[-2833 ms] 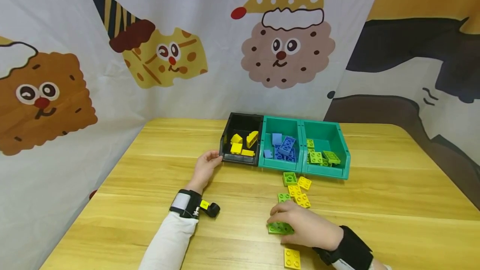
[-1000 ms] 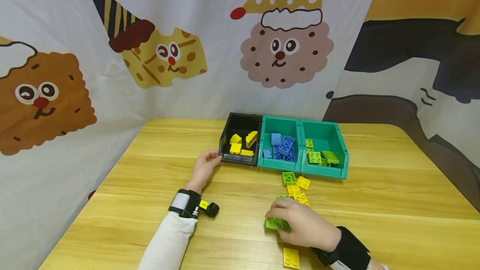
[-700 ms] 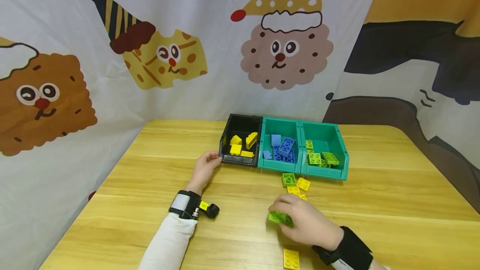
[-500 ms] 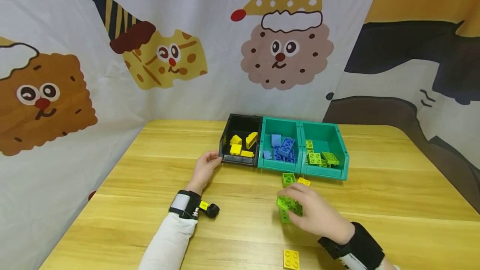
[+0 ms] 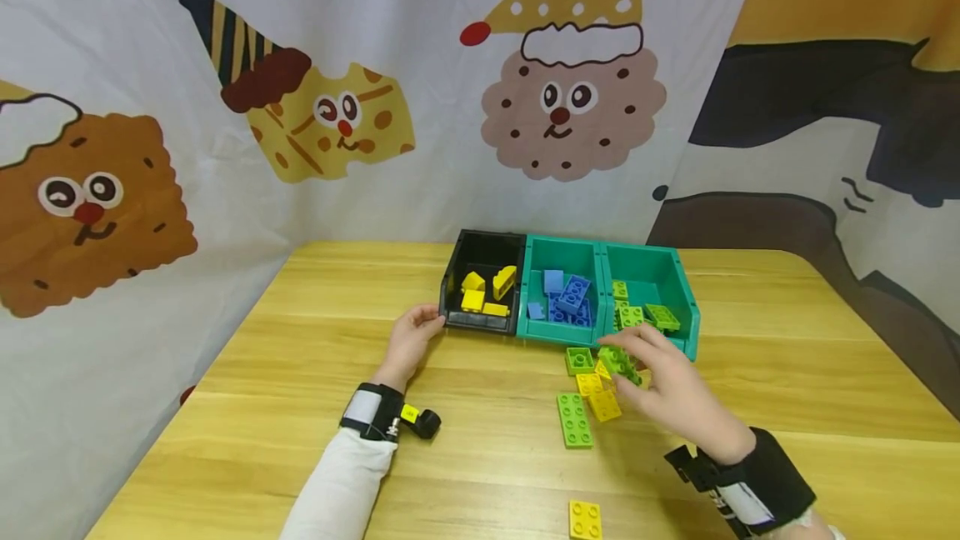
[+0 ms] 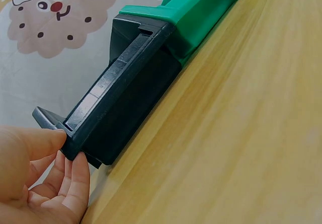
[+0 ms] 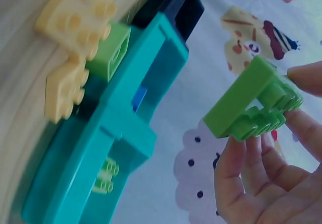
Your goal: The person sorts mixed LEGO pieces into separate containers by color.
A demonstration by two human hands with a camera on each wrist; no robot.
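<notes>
My right hand [image 5: 637,357] pinches a green brick [image 5: 615,361] between thumb and fingers, in the air just in front of the right teal bin [image 5: 686,332]. In the right wrist view the green brick [image 7: 251,108] is tilted, studs toward my fingers [image 7: 236,158]. My left hand [image 5: 423,325] holds the front left corner of the black bin [image 5: 450,277]. In the left wrist view the thumb [image 6: 35,143] lies on the lip and the fingers [image 6: 75,183] sit under it.
The black bin holds yellow bricks [image 5: 483,290], the middle teal bin [image 5: 525,307] blue ones, the right bin green ones. On the table lie a long green brick [image 5: 574,420], a square green brick [image 5: 579,358], yellow bricks [image 5: 600,398] and one more yellow brick [image 5: 584,519] nearer me.
My right hand lifted the green brick off the table near me and carried it up toward the right teal bin. A long green brick now lies uncovered. The left hand stayed put.
</notes>
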